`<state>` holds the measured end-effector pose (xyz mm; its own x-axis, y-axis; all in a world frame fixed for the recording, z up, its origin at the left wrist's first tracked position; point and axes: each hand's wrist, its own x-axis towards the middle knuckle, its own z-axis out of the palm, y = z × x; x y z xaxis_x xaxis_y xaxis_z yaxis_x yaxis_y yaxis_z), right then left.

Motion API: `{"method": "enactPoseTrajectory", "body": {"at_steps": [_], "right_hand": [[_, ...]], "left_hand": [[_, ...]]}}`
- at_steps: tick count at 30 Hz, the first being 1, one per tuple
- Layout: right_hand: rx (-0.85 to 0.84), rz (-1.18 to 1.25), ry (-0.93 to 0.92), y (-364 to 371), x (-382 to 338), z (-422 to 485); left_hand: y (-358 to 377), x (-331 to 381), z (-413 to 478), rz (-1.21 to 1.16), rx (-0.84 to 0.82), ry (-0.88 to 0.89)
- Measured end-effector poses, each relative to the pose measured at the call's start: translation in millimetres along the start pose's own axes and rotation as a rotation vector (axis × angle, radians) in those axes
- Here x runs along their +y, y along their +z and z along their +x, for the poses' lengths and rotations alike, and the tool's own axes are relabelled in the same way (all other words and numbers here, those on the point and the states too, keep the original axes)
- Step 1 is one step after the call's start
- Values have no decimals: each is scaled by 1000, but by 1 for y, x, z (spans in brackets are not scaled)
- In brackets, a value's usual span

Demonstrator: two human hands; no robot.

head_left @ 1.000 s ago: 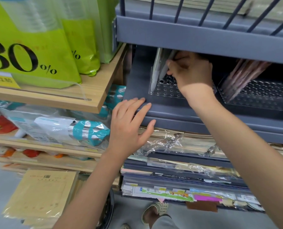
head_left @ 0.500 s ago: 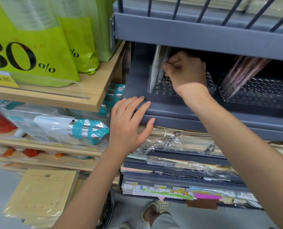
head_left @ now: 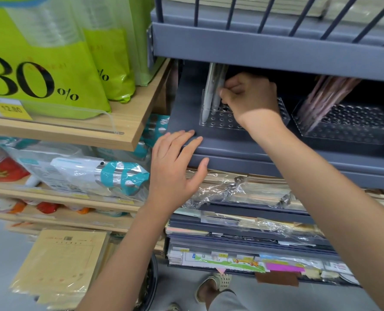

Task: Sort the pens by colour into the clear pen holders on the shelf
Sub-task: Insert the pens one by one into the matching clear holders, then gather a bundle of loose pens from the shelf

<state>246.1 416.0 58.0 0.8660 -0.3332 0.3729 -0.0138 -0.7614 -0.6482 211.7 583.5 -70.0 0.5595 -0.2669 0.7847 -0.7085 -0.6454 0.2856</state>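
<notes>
Two clear pen holders stand on the grey shelf (head_left: 209,151). The left holder (head_left: 218,121) has a couple of white pens (head_left: 210,90) leaning in its left corner. My right hand (head_left: 247,97) reaches into it from above, fingers curled and pinching a white pen beside the others. The right holder (head_left: 352,126) carries a bundle of pinkish-brown pens (head_left: 323,97) leaning left. My left hand (head_left: 175,167) rests flat on the shelf's front edge, fingers straight.
The grey shelf above (head_left: 276,55) hangs low over the holders. Green bags (head_left: 52,63) sit on a wooden shelf (head_left: 128,129) to the left. Wrapped notebooks (head_left: 242,189) fill the tiers below. Paper packs (head_left: 58,265) lie lower left, and a sandalled foot (head_left: 215,286) stands on the floor.
My right hand has slid a little left and down in the left holder, closer to the white pens. The left hand stays on the shelf edge.
</notes>
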Motion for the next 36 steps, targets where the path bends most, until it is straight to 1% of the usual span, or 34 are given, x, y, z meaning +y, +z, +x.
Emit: {"method": "enactPoseTrajectory", "body": {"at_steps": [3, 4, 6, 9, 13, 15, 17, 19, 21, 24, 27, 29, 31, 34, 36], "right_hand": [[6, 28, 8, -8, -2, -7], [14, 66, 16, -12, -1, -10], [31, 172, 28, -21, 0, -20], [25, 343, 23, -38, 7, -44], [-50, 515, 18, -62, 27, -101], [-128, 570, 79, -66, 49, -134], [-205, 566, 227, -60, 84, -169], [-247, 538, 449, -42, 131, -211], [-274, 469, 678, -22, 181, -258], [-294, 326, 949, 0, 245, -332], [-300, 312, 1252, 6, 283, -395], [-345, 336, 1414, 2, 300, -425], [-384, 351, 1523, -7, 312, -451], [-378, 273, 1518, -27, 324, -483], [-353, 267, 1515, -42, 327, -497]], "left_hand": [[-11, 7, 4, -70, -70, -51], [-16, 10, 6, -130, -92, -95], [-30, 18, 9, -324, -115, -244], [-54, 29, 10, -597, -78, -440], [-82, 33, -12, -865, -23, -586], [-87, 29, -36, -961, -34, -672], [-84, 26, -70, -999, -92, -792], [-74, 22, -113, -999, -166, -962], [-59, 16, -160, -947, -269, -1162], [-37, 6, -230, -809, -505, -1440], [-23, 3, -288, -694, -730, -1643], [-17, 4, -314, -617, -834, -1708], [-14, 9, -330, -549, -911, -1716], [-10, 23, -340, -514, -1009, -1687], [-6, 39, -342, -508, -1067, -1665]]}}
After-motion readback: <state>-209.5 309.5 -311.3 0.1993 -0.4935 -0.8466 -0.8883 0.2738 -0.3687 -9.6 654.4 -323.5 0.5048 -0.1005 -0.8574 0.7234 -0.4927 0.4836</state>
